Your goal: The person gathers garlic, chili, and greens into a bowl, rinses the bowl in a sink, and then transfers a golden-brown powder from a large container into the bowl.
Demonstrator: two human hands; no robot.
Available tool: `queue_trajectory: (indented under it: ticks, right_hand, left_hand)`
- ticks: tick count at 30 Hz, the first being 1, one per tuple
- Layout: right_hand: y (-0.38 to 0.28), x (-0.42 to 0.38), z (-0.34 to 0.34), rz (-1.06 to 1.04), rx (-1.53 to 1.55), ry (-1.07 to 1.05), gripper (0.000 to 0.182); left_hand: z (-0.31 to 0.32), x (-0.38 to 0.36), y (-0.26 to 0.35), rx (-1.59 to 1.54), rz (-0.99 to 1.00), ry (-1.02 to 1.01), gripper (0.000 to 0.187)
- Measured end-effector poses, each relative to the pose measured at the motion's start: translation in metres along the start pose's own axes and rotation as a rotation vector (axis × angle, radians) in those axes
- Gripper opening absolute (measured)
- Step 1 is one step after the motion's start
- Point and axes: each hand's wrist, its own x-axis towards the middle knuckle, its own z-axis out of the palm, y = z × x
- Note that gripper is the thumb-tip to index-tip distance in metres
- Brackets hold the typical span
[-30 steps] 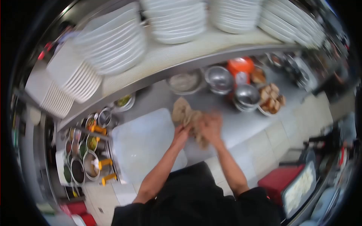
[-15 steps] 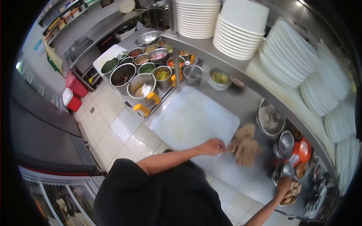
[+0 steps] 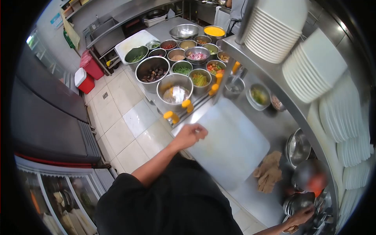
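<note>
My left hand [image 3: 190, 136] hovers over the near left edge of the white cutting board [image 3: 235, 137]. Its fingers are loosely curled, with nothing visible in them. At the lower right, my right hand [image 3: 304, 215] has its fingers closed at the rim of a small metal bowl [image 3: 300, 202]. This bowl is tilted beside several stacked bowls, and the fingertips are partly hidden. Above it, a blurred metal bowl [image 3: 309, 172] sits by something orange-red. A crumpled brown cloth [image 3: 269, 172] lies between the cutting board and the bowls.
Several metal pots of chopped food, including a pot with a white heap [image 3: 176, 94], stand at the back left. Orange-yellow handles [image 3: 171, 116] stick out along the counter edge. A steel shelf with stacked white bowls [image 3: 313, 64] and plates [image 3: 340, 109] overhangs the right side.
My left hand has moved from beside the cloth to the board's near left edge. My right hand stays among the bowls. The view has shifted, showing more of the back-left counter.
</note>
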Motion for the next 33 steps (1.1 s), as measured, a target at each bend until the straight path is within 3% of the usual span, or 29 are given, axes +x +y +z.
queue_trajectory:
  ticks: [3, 5, 8, 13, 16, 20, 23, 26, 29, 32, 33]
  right_hand:
    - [-0.094, -0.061, 0.011, -0.214, 0.01, -0.235, 0.027]
    - [-0.198, -0.116, 0.011, -0.199, 0.345, -0.347, 0.023]
    - [-0.297, -0.208, 0.037, -0.292, 0.407, -0.566, 0.019]
    - [-0.367, -0.283, 0.052, -0.322, 0.373, -0.727, 0.022]
    - [-0.395, -0.278, 0.034, -0.478, 0.325, -0.739, 0.031]
    - [-0.382, -0.274, 0.052, -0.29, 0.217, -0.43, 0.056]
    - [-0.336, -0.281, 0.095, 0.112, 0.387, -0.677, 0.046]
    - [-0.34, -0.266, 0.089, 0.253, 0.347, -1.049, 0.036]
    - [-0.348, -0.274, 0.076, 0.182, 0.223, -1.037, 0.031]
    - [-0.319, -0.311, 0.087, 0.492, 0.464, -1.194, 0.033]
    - [-0.334, -0.318, 0.084, 0.58, 0.521, -1.148, 0.031]
  left_hand:
    - [-0.055, 0.022, 0.012, -0.143, 0.136, 0.146, 0.022]
    - [-0.096, 0.036, 0.023, -0.167, 0.156, 0.227, 0.017]
    - [-0.166, 0.068, 0.024, -0.094, 0.192, 0.328, 0.015]
    - [-0.215, 0.102, 0.021, -0.144, 0.209, 0.342, 0.013]
    - [-0.234, 0.116, 0.025, -0.173, 0.29, 0.327, 0.01]
    - [-0.253, 0.117, 0.045, -0.191, 0.323, 0.441, 0.012]
    - [-0.272, 0.115, 0.052, -0.137, 0.307, 0.45, 0.017]
    - [-0.286, 0.132, 0.062, -0.1, 0.292, 0.444, 0.018]
    - [-0.302, 0.176, 0.066, -0.101, 0.305, 0.401, 0.018]
    - [-0.315, 0.251, 0.061, -0.026, 0.335, 0.337, 0.025]
    - [-0.318, 0.284, 0.054, 0.036, 0.35, 0.332, 0.028]
